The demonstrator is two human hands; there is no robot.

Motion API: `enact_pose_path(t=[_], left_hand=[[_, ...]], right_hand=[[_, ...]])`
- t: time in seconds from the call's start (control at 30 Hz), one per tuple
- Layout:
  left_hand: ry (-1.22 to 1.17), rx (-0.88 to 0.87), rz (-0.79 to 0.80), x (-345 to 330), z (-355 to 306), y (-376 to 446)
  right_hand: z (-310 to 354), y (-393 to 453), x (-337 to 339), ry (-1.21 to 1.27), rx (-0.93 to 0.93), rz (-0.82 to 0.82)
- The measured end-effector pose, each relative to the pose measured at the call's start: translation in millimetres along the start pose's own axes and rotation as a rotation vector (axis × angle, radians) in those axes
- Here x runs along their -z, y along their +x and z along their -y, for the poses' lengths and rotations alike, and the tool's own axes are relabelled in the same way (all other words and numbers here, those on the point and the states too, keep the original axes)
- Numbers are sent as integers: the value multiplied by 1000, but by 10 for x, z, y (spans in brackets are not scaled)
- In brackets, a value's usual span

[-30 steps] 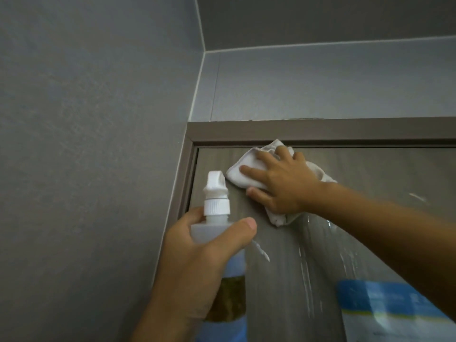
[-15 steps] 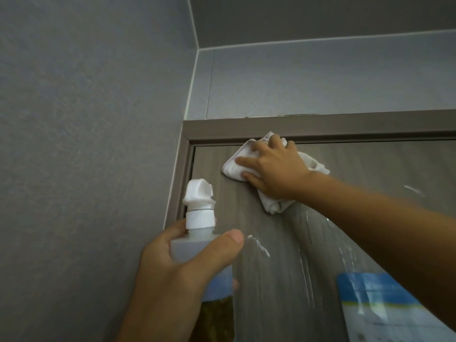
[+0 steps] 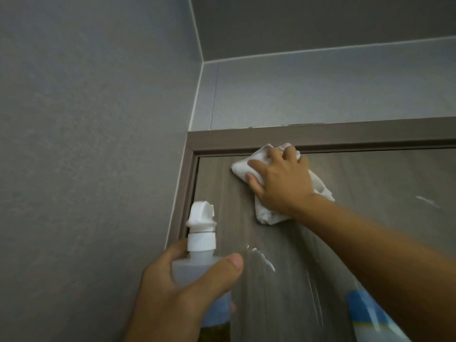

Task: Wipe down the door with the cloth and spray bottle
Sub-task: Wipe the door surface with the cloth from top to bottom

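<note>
Door: While foam streaks are running down its wet wood-grain face, the door (image 3: 370, 183) is being wiped at its top left corner.
Frame: The frame (image 3: 320, 137) is crowding the cloth from above, limiting upward strokes.
Sign: A blue sign (image 3: 370, 314) is sitting on the door lower right, in the way of downward passes.
Right hand: The right hand (image 3: 281, 183), fingers spread, is pressing the cloth (image 3: 266, 214) flat against the door.
Left hand: The left hand (image 3: 177, 292) is gripping the bottle (image 3: 199, 243) upright, likely ready to respray.
</note>
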State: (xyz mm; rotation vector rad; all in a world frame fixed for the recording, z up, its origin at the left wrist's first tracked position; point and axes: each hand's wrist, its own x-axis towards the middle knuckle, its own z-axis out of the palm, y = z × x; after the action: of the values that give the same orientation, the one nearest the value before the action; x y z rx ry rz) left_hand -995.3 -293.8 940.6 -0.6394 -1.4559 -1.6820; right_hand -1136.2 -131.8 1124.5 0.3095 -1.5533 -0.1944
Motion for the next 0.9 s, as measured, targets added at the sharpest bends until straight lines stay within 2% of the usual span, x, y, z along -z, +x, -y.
enact_pose_path(t=[0.07,0.2,0.27,0.33,0.43,0.53,0.6,0.67,0.8,0.9], left_hand=[[3,-10,-8,11,5,10],[16,-63,-53,17,13,21],[17,-74,-61,18,15,14],[37,-79,-52,10,17,1],[61,-70,-39,7,31,-3],[75,-60,-29,2,36,3],[87,-63,-31,0,34,14],[81,-68,-33,3,32,28],[61,-87,-60,30,48,65],[59,-95,-75,50,74,67]], right_hand=[[100,33,-41,-25,-11,-8],[23,-356,-106,36,228,-45],[-129,-530,-115,63,286,-40],[-266,-549,-106,83,249,-21],[-302,-320,-59,50,94,-17],[-40,-37,-34,-4,-76,-15],[192,93,-48,-30,-79,-17],[289,112,-63,-13,26,-41],[44,-135,-106,68,371,-30],[-88,-190,-138,31,458,-42]])
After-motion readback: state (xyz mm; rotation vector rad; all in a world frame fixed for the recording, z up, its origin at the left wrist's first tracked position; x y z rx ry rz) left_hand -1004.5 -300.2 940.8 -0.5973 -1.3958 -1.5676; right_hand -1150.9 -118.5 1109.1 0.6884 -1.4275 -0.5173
